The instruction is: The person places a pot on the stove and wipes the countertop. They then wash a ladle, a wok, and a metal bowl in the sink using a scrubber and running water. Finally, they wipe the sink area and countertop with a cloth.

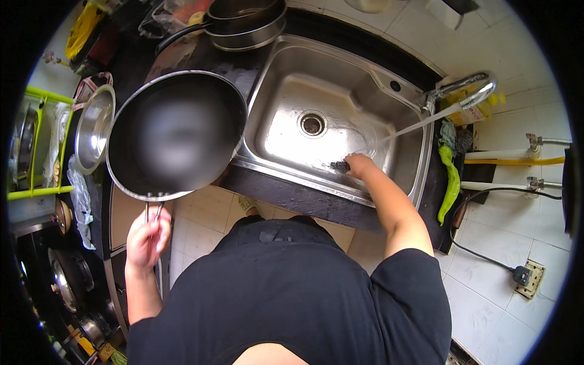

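Along a black kitchen counter (292,197), a rectangular stainless-steel sink (277,131) lies below a curved chrome tap (459,85), whose running stream falls just beside the right hand (362,166); a round silver metal basin (93,137) and a lime-green rack (39,193) stand to the left, a long bright-green vegetable (451,185) to the right; two round metal pots (246,39), one dark and one silver, sit stacked beyond; there is one large, round, black pan (176,128) and one small, dark, rough scrubber (338,165); the pan is left of the sink, its thin metal handle (146,210) inside the left hand's (148,239) curled fingers; the scrubber, inside the sink's near side, is pinched at the right fingertips, partly hidden.
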`<state>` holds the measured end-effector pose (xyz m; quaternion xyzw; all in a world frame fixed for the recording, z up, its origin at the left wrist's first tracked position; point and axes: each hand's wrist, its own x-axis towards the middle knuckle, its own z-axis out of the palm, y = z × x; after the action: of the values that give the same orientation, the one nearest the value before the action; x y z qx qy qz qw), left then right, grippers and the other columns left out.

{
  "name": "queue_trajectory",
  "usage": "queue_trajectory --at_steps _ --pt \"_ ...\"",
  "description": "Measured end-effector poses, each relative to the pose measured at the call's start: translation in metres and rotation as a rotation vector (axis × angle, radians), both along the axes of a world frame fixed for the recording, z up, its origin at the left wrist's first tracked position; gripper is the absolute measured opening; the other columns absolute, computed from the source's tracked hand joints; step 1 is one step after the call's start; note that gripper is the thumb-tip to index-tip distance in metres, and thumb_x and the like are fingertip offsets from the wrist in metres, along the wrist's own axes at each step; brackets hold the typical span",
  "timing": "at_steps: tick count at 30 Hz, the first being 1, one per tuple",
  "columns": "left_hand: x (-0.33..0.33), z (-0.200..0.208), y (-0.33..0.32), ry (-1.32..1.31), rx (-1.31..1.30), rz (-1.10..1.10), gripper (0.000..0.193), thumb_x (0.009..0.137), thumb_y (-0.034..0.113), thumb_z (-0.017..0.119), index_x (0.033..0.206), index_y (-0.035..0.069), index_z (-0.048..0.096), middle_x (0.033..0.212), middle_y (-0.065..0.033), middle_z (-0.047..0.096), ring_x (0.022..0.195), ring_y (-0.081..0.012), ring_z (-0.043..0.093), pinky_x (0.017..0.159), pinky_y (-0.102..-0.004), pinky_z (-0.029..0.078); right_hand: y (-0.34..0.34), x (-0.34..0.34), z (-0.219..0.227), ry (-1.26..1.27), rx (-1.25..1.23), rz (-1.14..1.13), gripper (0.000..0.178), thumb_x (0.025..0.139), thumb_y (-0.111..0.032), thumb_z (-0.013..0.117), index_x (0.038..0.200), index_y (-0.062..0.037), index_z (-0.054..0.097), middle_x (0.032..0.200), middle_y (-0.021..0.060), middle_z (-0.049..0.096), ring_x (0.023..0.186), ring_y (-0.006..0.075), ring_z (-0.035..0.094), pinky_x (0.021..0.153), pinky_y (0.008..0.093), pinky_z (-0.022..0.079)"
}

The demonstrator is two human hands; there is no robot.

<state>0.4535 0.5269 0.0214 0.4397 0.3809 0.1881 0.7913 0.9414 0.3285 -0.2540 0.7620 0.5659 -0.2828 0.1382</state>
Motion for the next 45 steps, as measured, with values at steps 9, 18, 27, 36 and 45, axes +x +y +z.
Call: queue_trajectory --at_steps 9,18,27,36,45 --pt "0.127 -0.001 -0.038 -0.082 -0.263 -0.296 0.026 0.083 0.018 0.047 0.092 -0.007 0.05 0.055 -0.0098 0.05 0.037 -0.011 0.04 0.038 -0.0207 0.033 -0.028 0.028 0.013 0.122 -0.119 -0.336 0.047 0.069 -0.036 0.056 0.103 -0.0036 0.058 0.102 0.0172 0.061 0.096 0.0313 0.057 0.083 0.0368 0.045" --pt "0.263 -0.094 -0.031 0.259 -0.169 -0.729 0.02 0.083 0.016 0.048 0.089 -0.002 0.054 0.062 -0.0087 0.052 0.044 -0.0109 0.043 0.043 -0.022 0.034 -0.095 0.081 0.028 0.457 0.86 -1.315 0.035 0.074 -0.018 0.05 0.101 0.0053 0.051 0.09 0.0197 0.06 0.083 0.0265 0.059 0.074 0.0336 0.044" --pt "0.306 -0.189 0.019 0.603 0.001 -1.011 0.022 0.088 0.024 0.05 0.096 0.005 0.056 0.077 -0.0028 0.06 0.06 -0.0089 0.051 0.051 -0.0224 0.04 -0.121 0.046 0.043 0.666 1.116 -1.281 0.048 0.079 -0.016 0.053 0.121 0.0062 0.041 0.104 0.0145 0.057 0.093 0.0201 0.055 0.082 0.0294 0.042" --pt "0.316 -0.262 0.034 0.896 0.569 -0.963 0.049 0.084 0.045 0.053 0.098 -0.002 0.054 0.072 -0.0085 0.06 0.062 -0.0162 0.057 0.058 -0.0302 0.044 -0.054 0.017 0.087 0.314 0.721 -0.945 0.046 0.08 -0.025 0.055 0.122 -0.0082 0.046 0.103 0.0146 0.06 0.092 0.0257 0.059 0.08 0.0323 0.045" --pt "0.315 -0.279 0.043 0.684 0.506 -1.116 0.044 0.078 0.039 0.065 0.087 -0.002 0.051 0.069 -0.0071 0.056 0.056 -0.0154 0.056 0.057 -0.0301 0.044 0.018 0.023 -0.002 0.041 0.069 -0.129 0.048 0.08 -0.016 0.056 0.125 -0.0078 0.041 0.104 0.0199 0.052 0.096 0.0341 0.054 0.078 0.0415 0.046"
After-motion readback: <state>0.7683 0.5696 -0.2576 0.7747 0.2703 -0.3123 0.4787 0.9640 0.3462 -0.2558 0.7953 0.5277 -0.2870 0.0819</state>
